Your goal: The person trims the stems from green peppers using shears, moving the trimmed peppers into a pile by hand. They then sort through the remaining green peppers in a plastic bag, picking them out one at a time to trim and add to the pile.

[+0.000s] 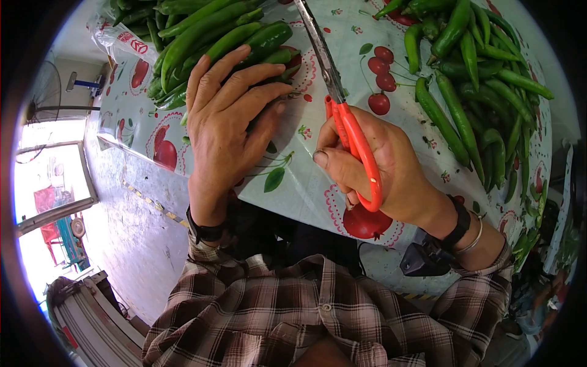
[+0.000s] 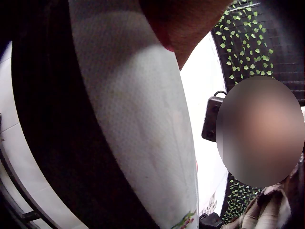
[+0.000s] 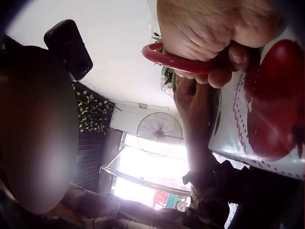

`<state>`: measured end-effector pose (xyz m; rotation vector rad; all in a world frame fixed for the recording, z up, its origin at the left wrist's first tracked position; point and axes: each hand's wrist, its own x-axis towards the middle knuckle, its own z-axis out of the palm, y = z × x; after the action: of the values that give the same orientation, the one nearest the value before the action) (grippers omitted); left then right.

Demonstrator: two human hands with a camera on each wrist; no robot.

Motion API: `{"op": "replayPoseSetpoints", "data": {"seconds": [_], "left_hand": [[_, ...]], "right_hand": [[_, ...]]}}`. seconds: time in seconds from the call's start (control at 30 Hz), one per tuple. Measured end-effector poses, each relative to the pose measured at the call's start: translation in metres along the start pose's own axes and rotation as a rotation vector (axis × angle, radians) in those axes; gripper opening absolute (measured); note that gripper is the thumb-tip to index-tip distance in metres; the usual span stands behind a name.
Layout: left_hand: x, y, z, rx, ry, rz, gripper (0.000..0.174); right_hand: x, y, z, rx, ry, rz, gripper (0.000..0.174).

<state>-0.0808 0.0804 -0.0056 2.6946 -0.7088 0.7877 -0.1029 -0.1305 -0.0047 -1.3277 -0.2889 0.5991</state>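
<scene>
Red-handled scissors (image 1: pixel 361 153) are gripped in the right hand (image 1: pixel 388 162), blades pointing up and away in the head view. The right wrist view shows the red handle loop (image 3: pixel 178 63) against the palm of the right hand (image 3: pixel 217 28). The left hand (image 1: pixel 229 116) lies with its fingers spread over the near edge of a pile of green peppers (image 1: pixel 202 43); whether its fingertips hold one is hard to tell. A second heap of green peppers (image 1: pixel 489 92) lies on the right of the table. In the left wrist view the left hand (image 2: pixel 190 24) shows only partly.
A cherry-patterned cloth (image 1: pixel 293 183) covers the table. Behind the left pile is a clear plastic bag (image 1: pixel 122 37). A black device (image 1: pixel 425 260) is near the right forearm. A fan (image 1: pixel 46 104) and a bright doorway stand at the left.
</scene>
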Motion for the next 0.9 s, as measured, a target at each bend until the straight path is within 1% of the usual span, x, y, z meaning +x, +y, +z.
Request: {"op": "replayPoseSetpoints", "data": {"seconds": [0.03, 0.07, 0.13, 0.23, 0.37, 0.47, 0.53, 0.63, 0.73, 0.9], "left_hand": [[0.0001, 0.0, -0.0004, 0.002, -0.001, 0.0, 0.018], [0.0001, -0.0001, -0.0005, 0.002, -0.002, -0.001, 0.018], [0.0, 0.0002, -0.0006, 0.004, -0.002, 0.001, 0.018], [0.0002, 0.001, -0.0013, -0.002, -0.009, -0.009, 0.017], [0.0, 0.0015, -0.0027, -0.018, -0.034, -0.022, 0.021], [0.0005, -0.0001, -0.0022, -0.014, -0.024, -0.001, 0.021], [0.0005, 0.0008, -0.002, -0.027, -0.023, -0.009, 0.021], [0.0003, 0.0011, -0.0025, -0.024, -0.029, -0.014, 0.02], [-0.0009, -0.0003, -0.0015, -0.039, -0.011, -0.019, 0.02], [-0.0017, -0.0014, 0.0002, -0.043, 0.007, -0.021, 0.019]], "right_hand": [[0.0004, 0.0008, 0.0001, -0.04, 0.005, 0.007, 0.018], [0.0007, 0.0004, 0.0, -0.039, 0.005, 0.008, 0.018], [0.0008, -0.0021, 0.0002, -0.085, 0.008, 0.014, 0.012], [0.0005, -0.0068, 0.0029, -0.035, 0.027, 0.059, 0.007], [-0.0002, -0.0055, 0.001, -0.094, 0.025, 0.053, 0.007], [-0.0003, -0.0081, -0.0012, -0.108, 0.024, 0.06, 0.011], [-0.0012, -0.0078, -0.0023, -0.042, 0.0, 0.12, 0.01], [-0.0008, -0.0062, 0.0002, 0.018, 0.004, 0.08, 0.011], [-0.0007, -0.0081, 0.0016, 0.022, 0.009, 0.089, 0.011], [-0.0005, -0.0052, 0.0012, 0.029, -0.005, 0.044, 0.011]]}}
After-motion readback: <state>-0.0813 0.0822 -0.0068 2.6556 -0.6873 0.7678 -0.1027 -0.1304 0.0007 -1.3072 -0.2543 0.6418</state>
